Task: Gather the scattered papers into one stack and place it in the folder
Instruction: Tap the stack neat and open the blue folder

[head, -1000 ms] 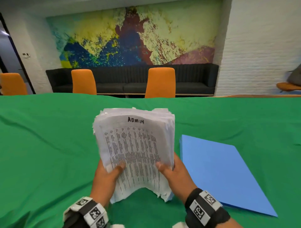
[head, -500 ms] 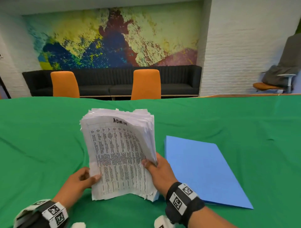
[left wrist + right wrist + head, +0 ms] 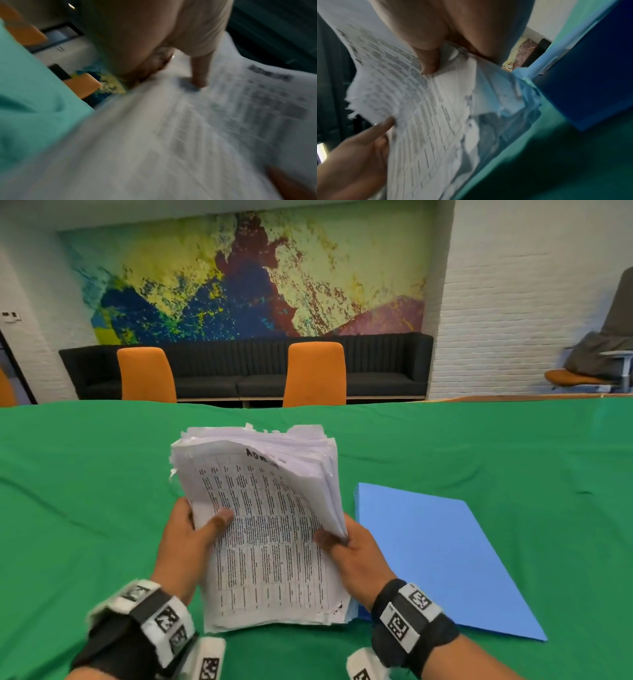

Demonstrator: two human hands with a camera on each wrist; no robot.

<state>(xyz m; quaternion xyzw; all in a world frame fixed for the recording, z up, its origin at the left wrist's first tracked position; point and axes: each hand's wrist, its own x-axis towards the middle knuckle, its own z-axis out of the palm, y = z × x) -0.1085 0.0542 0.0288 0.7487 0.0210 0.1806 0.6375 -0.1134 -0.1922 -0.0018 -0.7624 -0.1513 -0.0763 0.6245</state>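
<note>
A thick stack of printed white papers [image 3: 270, 529] stands on its lower edge on the green table, leaning back, its top sheet showing a table of text. My left hand [image 3: 195, 529] grips the stack's left edge, thumb on the front sheet. My right hand [image 3: 346, 546] grips the right edge, thumb on the front. A closed blue folder [image 3: 442, 556] lies flat on the cloth just right of the stack. In the left wrist view the papers [image 3: 188, 128] are blurred under my left hand [image 3: 197, 75]. In the right wrist view my right hand [image 3: 429, 59] pinches the papers [image 3: 423, 108] beside the folder [image 3: 590, 83].
The green cloth [image 3: 85, 508] covers the whole table, with wrinkles at the left. Two orange chairs [image 3: 315, 374] stand at the far edge in front of a black sofa [image 3: 239, 368] and a painted wall. Another chair [image 3: 599, 364] sits at the far right.
My left hand has moved up from the stack's lower left corner and taken hold of its left edge. The stack's top now curls over to the right.
</note>
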